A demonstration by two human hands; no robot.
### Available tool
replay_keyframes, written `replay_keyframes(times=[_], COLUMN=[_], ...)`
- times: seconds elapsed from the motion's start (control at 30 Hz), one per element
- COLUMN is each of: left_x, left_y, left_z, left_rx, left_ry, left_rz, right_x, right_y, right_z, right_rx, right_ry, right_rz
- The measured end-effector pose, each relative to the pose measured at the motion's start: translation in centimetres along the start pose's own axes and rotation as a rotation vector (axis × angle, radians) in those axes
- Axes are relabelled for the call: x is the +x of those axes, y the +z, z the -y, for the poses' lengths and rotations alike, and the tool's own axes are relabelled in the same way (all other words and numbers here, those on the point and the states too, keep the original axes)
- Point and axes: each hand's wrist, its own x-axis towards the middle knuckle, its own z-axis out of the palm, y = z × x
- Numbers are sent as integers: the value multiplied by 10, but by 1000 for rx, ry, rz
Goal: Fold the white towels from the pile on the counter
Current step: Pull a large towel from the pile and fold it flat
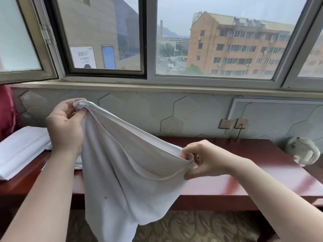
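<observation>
A white towel (125, 180) hangs in the air in front of the dark red counter (244, 175). My left hand (65, 126) grips one bunched end of it, raised high at the left. My right hand (204, 159) pinches the towel's upper edge lower down at the right. The cloth sags between both hands and drapes below the counter's front edge. Behind my left forearm, a bit of another white cloth (78, 161) lies on the counter, mostly hidden.
A folded white cloth (21, 151) lies on the counter at the far left, beside a red cushion (7, 112). A white kettle (304, 151) stands at the right end. Wall sockets (233, 124) with a cord sit below the window sill. Patterned carpet lies below.
</observation>
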Motion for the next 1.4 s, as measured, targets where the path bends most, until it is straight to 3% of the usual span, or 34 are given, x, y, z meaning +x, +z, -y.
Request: replay_keyframes(times=[0.1,0.5,0.83,0.97,1.1,1.23,1.4], left_x=[-3,-17,-27,-27,-27,-29,-49], left_y=[1,4,-9,-13,-12,-5,15], left_z=[-2,-16,-23,-20,-19,-19,-25], left_rx=[-7,19,217,260,293,355,105], left_ry=[-14,-3,107,110,153,177,80], left_rz=[-11,54,341,464,537,602,621], right_x=[-3,-24,-39,-40,-37,-35,-27], right_y=[0,-9,-64,-82,-96,-105,-105], right_z=[-12,-44,-43,-42,-39,-37,-36], right_rx=[-118,-157,-241,-150,0,-5,99], right_ry=[-46,-125,-121,-154,-100,-33,85], right_rz=[-108,-415,-398,-545,-583,-666,-805])
